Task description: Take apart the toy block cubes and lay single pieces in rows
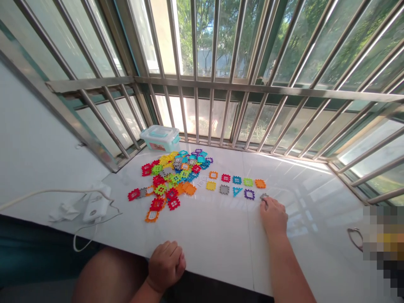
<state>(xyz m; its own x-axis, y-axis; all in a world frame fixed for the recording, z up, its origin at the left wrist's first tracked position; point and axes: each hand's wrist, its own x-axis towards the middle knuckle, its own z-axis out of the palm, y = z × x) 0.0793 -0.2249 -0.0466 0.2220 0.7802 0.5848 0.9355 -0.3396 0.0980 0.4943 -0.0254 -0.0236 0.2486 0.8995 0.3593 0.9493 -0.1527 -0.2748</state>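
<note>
The right hand lies palm down on the white sill, fingers bent and close together. Its fingertips meet a small grey building tile at the hand's 11 o'clock. Whether they pinch the tile or only press on it cannot be told. The tile looks roughly square and lies flat; it is too small to show a long axis or which way it points.

It closes the nearer of two laid-out rows running from 9 to 3 o'clock: yellow tile, grey tile, blue triangle with its tip towards 6 o'clock, purple tile. The farther row ends in an orange tile, at 12 o'clock from the grey building tile.

The left hand is a closed fist at the sill's near edge, with nothing visible in it, well apart from the rows.

At 10 o'clock from the rows sits a loose pile of coloured tiles, and beyond it a clear box with a teal lid; its front label is too small to read. A white charger with its cable lies at 9 o'clock.
</note>
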